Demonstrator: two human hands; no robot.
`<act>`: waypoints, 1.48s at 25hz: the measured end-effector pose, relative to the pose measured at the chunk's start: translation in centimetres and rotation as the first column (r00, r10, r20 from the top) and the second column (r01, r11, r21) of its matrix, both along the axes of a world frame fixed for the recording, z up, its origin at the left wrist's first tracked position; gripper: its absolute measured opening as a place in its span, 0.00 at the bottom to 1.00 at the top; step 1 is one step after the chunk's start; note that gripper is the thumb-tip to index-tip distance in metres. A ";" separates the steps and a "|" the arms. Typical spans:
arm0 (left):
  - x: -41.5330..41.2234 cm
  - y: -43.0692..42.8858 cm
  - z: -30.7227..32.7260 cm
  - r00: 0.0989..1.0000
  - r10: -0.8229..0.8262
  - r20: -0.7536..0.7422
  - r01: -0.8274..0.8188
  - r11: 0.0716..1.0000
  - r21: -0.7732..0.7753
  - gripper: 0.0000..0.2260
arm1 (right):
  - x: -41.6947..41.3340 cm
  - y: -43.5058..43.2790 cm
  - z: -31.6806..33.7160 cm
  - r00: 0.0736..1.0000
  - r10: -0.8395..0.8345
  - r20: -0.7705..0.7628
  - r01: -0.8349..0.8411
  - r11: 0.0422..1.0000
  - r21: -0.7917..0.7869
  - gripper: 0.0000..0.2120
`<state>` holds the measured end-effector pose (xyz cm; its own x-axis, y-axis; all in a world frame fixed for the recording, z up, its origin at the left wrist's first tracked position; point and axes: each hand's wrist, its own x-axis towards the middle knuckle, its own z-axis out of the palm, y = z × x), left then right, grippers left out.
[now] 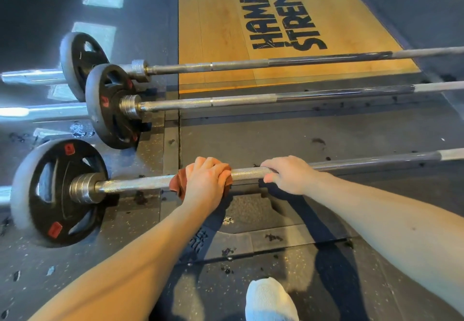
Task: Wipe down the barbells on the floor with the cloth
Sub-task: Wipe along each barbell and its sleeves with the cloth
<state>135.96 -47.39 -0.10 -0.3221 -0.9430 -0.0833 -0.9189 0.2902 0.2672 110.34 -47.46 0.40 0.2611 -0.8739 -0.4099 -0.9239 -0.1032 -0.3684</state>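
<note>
L hand (pixel 206 182) grips cloth (pixel 176 183) round near bar (pixel 135 184); R hand (pixel 288 176) grips same bar. Mid bar (pixel 251 98), far bar (pixel 251 64) beyond.

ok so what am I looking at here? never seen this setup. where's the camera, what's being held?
There is no robot. A single camera on a person's head looks down at their own hands. Three barbells lie on the gym floor. The far barbell crosses a wooden platform, and the middle barbell lies near its edge. The left hand holds a brown cloth wrapped round the nearest barbell. The right hand has a bare grip on the same bar, beside it. A white shoe shows at the bottom.
</note>
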 end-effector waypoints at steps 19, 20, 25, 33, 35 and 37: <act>-0.8 1.0 -1.2 0.995 0.069 -0.071 -0.073 0.996 -0.058 0.14 | 1.9 3.3 -4.8 0.988 -0.115 -0.106 0.036 0.828 -0.560 0.15; -1.1 1.2 -1.2 0.993 0.085 -0.086 -0.092 0.993 -0.076 0.12 | 2.1 3.4 -5.1 0.990 -0.121 -0.072 0.059 0.817 -0.574 0.17; -4.8 2.1 -1.2 0.990 0.063 -0.122 -0.078 0.990 -0.119 0.12 | 1.0 3.4 -3.6 0.978 -0.080 0.192 0.160 0.878 -0.452 0.27; -0.2 3.0 -2.6 0.999 0.038 -0.026 -0.043 0.970 -0.240 0.15 | 2.5 4.3 -4.4 0.943 -0.173 0.283 0.302 0.799 -0.520 0.18; 3.1 3.4 -3.0 0.989 0.113 -0.092 -0.134 0.949 -0.285 0.16 | 3.2 4.5 -4.3 0.927 -0.212 0.309 0.350 0.784 -0.512 0.18; 4.1 3.7 -2.9 0.976 0.150 -0.158 -0.189 0.944 -0.271 0.17 | 3.2 4.5 -3.6 0.942 -0.210 0.261 0.318 0.804 -0.502 0.17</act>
